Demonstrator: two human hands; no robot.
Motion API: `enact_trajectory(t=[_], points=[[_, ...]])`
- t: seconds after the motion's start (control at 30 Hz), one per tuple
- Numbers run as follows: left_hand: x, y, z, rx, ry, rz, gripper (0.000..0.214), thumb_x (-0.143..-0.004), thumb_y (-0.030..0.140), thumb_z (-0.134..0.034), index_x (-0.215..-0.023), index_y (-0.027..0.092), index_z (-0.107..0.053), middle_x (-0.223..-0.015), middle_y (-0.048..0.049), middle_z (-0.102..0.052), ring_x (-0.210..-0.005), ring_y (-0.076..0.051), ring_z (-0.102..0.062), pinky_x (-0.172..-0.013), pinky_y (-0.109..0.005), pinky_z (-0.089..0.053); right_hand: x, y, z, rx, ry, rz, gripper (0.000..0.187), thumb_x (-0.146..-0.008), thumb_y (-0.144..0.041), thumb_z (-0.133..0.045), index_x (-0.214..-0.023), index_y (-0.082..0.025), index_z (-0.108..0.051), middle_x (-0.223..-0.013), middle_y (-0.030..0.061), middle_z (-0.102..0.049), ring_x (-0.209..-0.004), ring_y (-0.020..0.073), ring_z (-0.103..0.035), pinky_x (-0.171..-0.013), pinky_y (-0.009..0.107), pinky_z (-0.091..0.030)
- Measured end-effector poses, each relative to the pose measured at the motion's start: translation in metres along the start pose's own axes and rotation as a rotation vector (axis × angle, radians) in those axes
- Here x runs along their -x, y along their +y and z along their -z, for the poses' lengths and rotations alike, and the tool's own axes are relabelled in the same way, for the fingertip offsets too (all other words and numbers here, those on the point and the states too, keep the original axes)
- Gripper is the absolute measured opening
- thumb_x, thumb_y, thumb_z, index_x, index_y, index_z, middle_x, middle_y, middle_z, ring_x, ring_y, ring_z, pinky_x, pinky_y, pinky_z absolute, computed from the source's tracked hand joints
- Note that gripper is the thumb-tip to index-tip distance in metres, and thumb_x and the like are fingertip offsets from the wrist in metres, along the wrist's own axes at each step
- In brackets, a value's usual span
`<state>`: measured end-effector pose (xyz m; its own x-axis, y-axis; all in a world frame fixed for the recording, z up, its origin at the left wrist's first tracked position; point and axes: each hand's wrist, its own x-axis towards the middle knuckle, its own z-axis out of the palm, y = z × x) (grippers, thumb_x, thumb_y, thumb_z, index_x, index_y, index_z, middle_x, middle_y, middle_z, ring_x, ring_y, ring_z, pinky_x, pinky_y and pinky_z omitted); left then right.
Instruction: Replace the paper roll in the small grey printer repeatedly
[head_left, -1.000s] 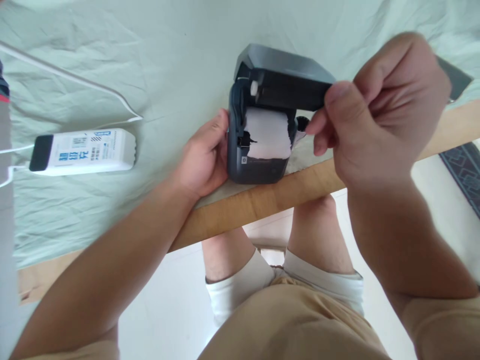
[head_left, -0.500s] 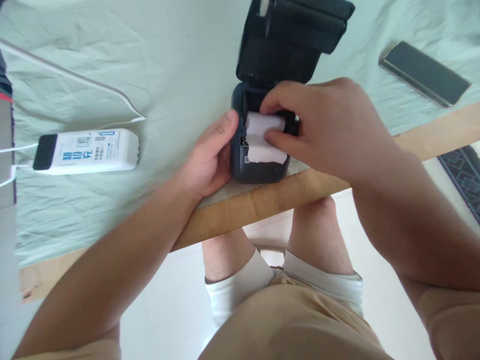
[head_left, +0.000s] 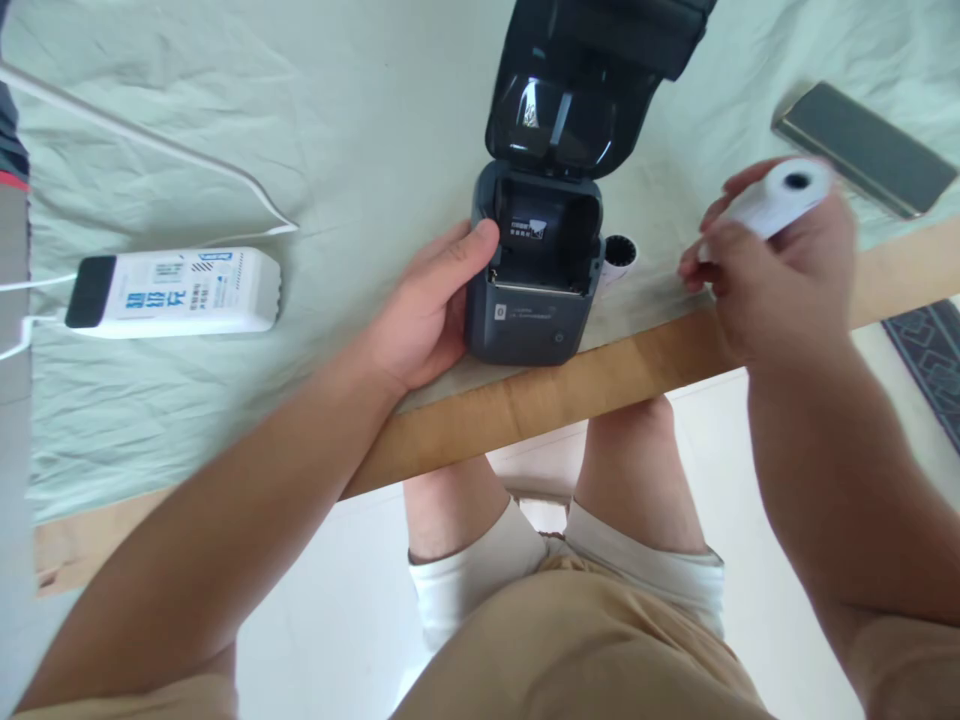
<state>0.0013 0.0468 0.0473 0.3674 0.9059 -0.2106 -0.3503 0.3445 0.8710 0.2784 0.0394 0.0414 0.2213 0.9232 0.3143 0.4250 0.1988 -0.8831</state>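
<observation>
A small dark label printer [head_left: 525, 330] stands near the table's front edge with its lid [head_left: 577, 100] raised and its paper bay bare inside. My left hand [head_left: 431, 310] grips the printer's left side, thumb on the rim of the bay. To the right of it, my right hand [head_left: 787, 260] holds a white paper roll [head_left: 776, 197] above the table, its dark core hole facing up. Another small roll [head_left: 621, 255] with a black core stands against the printer's right side, partly hidden behind it.
At the left lies a white power bank [head_left: 187, 292] with a white cable [head_left: 150, 150] running past it. A dark phone [head_left: 866, 150] lies at the far right. A wooden edge [head_left: 540, 415] borders the pale green cloth [head_left: 360, 120].
My right hand has lifted the white paper roll out of the printer and moved right with it. The standing roll beside the printer has come into view. My left hand keeps its hold.
</observation>
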Motion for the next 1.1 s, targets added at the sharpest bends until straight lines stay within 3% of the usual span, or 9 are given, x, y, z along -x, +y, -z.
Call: enact_trajectory(t=[0.1,0.2,0.33,0.43,0.6,0.77,0.87,1.0,1.1], points=[[-0.001,-0.001,-0.002,0.008,-0.011,-0.014,0.047,-0.105,0.055,-0.066,-0.124,0.012,-0.072,-0.123,-0.0106,-0.08,-0.147,-0.042,-0.062,-0.116,-0.057,-0.058,0.001,0.016,0.003,0.313,-0.035,0.125,0.022,-0.089,-0.046,-0.078,-0.098,-0.03,-0.066,-0.089,0.004,-0.068,-0.085,0.0258,-0.07,-0.074,0.044,-0.059],[-0.001,-0.001,-0.002,0.023,0.015,-0.01,0.046,-0.105,0.055,-0.065,-0.124,0.014,-0.072,-0.123,-0.0088,-0.08,-0.147,-0.042,-0.063,-0.115,-0.056,-0.059,-0.004,0.02,0.006,0.505,-0.09,0.254,0.026,-0.091,-0.05,-0.079,-0.104,-0.03,-0.07,-0.104,0.0086,-0.071,-0.106,0.0312,-0.07,-0.095,0.051,-0.058],[0.0,0.001,-0.003,0.03,0.04,0.02,0.048,-0.104,0.055,-0.067,-0.126,0.013,-0.071,-0.122,-0.0121,-0.08,-0.146,-0.043,-0.063,-0.116,-0.058,-0.058,-0.004,0.02,0.007,0.592,-0.12,0.15,0.042,-0.089,-0.042,-0.078,-0.127,-0.032,-0.063,-0.117,0.0094,-0.073,-0.107,0.0329,-0.07,-0.099,0.056,-0.056],[0.002,0.003,-0.004,0.037,0.035,0.026,0.045,-0.103,0.054,-0.07,-0.122,0.013,-0.072,-0.121,-0.0134,-0.081,-0.147,-0.043,-0.062,-0.119,-0.057,-0.055,0.009,0.008,0.005,0.639,-0.016,0.28,0.051,-0.088,-0.037,-0.076,-0.135,-0.036,-0.058,-0.128,0.0072,-0.07,-0.121,0.0362,-0.069,-0.106,0.062,-0.054],[0.002,0.002,-0.007,0.125,-0.036,0.01,0.034,-0.101,0.047,-0.074,-0.111,0.014,-0.075,-0.117,-0.0108,-0.082,-0.147,-0.04,-0.063,-0.121,-0.053,-0.054,0.034,-0.018,-0.017,0.601,-0.068,0.488,0.046,-0.093,-0.037,-0.068,-0.138,-0.038,-0.056,-0.124,0.0071,-0.066,-0.118,0.035,-0.069,-0.099,0.059,-0.059],[0.0,0.001,-0.009,0.179,-0.016,-0.003,0.029,-0.108,0.04,-0.062,-0.104,0.014,-0.075,-0.11,-0.0087,-0.083,-0.141,-0.037,-0.068,-0.12,-0.055,-0.056,0.031,-0.018,-0.038,0.687,-0.122,0.379,0.038,-0.096,-0.037,-0.069,-0.132,-0.033,-0.058,-0.125,0.0082,-0.07,-0.123,0.0369,-0.065,-0.108,0.063,-0.052],[0.001,0.002,-0.01,0.186,-0.056,0.006,0.028,-0.107,0.037,-0.062,-0.1,0.013,-0.074,-0.107,-0.0099,-0.082,-0.138,-0.037,-0.07,-0.119,-0.055,-0.056,0.026,-0.012,-0.038,0.662,-0.162,0.378,0.037,-0.093,-0.033,-0.069,-0.129,-0.032,-0.059,-0.123,0.0064,-0.074,-0.114,0.0324,-0.07,-0.102,0.057,-0.057],[0.002,0.003,-0.011,0.113,0.019,-0.007,0.037,-0.111,0.044,-0.054,-0.101,0.014,-0.074,-0.103,-0.0071,-0.082,-0.143,-0.037,-0.066,-0.118,-0.055,-0.056,0.027,-0.008,-0.028,0.531,-0.131,0.463,0.049,-0.083,-0.022,-0.068,-0.13,-0.033,-0.059,-0.123,0.0034,-0.076,-0.102,0.0251,-0.073,-0.086,0.043,-0.063],[0.002,0.003,-0.006,0.058,-0.031,-0.015,0.034,-0.104,0.048,-0.069,-0.107,0.015,-0.075,-0.114,-0.0087,-0.083,-0.145,-0.04,-0.064,-0.118,-0.054,-0.056,0.03,-0.008,-0.021,0.492,-0.138,0.417,0.045,-0.085,-0.021,-0.064,-0.128,-0.035,-0.063,-0.118,0.0042,-0.074,-0.102,0.0257,-0.073,-0.083,0.043,-0.063]])
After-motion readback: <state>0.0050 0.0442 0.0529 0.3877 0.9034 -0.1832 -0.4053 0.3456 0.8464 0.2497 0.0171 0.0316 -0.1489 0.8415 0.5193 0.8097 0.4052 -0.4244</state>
